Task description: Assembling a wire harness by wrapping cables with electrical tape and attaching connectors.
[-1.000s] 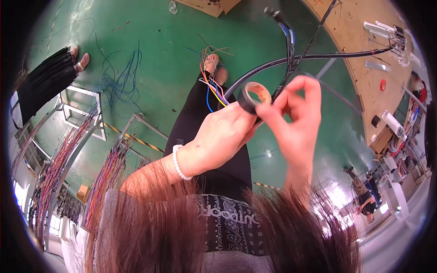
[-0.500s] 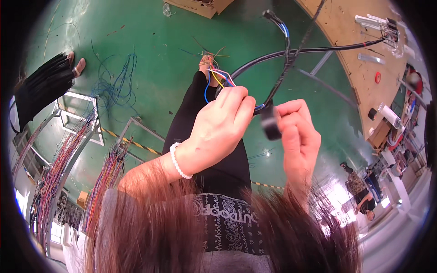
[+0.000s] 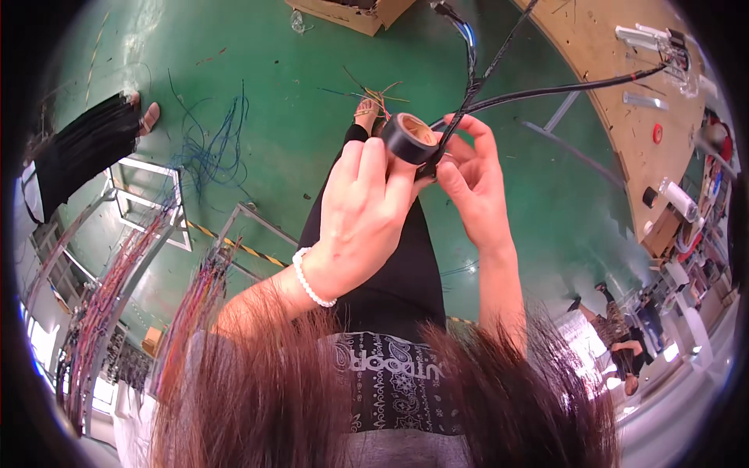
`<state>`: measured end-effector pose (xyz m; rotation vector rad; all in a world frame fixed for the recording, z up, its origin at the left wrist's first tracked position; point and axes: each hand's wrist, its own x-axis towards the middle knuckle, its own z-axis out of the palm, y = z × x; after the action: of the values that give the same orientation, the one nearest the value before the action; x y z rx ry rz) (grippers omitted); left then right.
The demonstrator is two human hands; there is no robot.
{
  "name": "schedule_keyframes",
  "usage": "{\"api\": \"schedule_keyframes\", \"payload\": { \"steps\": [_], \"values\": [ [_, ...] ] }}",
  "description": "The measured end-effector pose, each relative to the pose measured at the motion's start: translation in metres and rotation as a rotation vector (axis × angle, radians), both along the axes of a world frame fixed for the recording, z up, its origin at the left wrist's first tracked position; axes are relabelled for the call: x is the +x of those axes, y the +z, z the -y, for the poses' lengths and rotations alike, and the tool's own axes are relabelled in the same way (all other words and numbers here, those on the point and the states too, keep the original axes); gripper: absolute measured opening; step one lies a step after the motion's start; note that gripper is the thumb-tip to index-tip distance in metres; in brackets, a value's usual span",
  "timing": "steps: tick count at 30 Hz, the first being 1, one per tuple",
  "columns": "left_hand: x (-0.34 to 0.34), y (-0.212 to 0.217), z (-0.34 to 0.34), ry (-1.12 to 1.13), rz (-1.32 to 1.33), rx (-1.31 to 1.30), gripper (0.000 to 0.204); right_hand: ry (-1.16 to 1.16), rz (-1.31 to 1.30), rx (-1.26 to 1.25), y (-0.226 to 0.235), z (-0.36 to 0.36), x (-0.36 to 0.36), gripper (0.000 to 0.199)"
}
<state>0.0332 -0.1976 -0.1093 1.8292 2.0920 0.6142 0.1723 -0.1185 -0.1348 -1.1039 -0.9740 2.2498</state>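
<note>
A roll of black tape with a tan core rests at the fingers of my left hand, which is closed on it beside the wire harness. The black-wrapped harness forks above my hands, one branch showing blue and white wires at its tip. My right hand has its fingers apart and curved around the harness joint, index fingertip and thumb close to the cable. How firmly they touch it is hard to tell. Most loose coloured wires are hidden behind the roll and left hand.
A brown worktable curves along the right, bearing a red tape ring and clear plastic pieces. A cardboard box stands ahead. Blue wires lie on the green floor. Racks of coloured wires stand left. Other people are nearby.
The tape roll has passed from my right hand to my left, moving left and up over the harness. My right hand has moved up and its fingers have spread.
</note>
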Motion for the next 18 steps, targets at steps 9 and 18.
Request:
{"api": "schedule_keyframes", "payload": {
  "steps": [9,18],
  "values": [
    [0.003,-0.005,0.006,0.097,0.562,0.033,0.028,0.192,0.097,0.233,0.007,0.008,0.007,0.062],
    [0.012,0.007,0.012,0.484,1.116,-0.045,0.047,0.273,0.597,1.165,0.013,0.021,0.029,0.021]
  ]
}}
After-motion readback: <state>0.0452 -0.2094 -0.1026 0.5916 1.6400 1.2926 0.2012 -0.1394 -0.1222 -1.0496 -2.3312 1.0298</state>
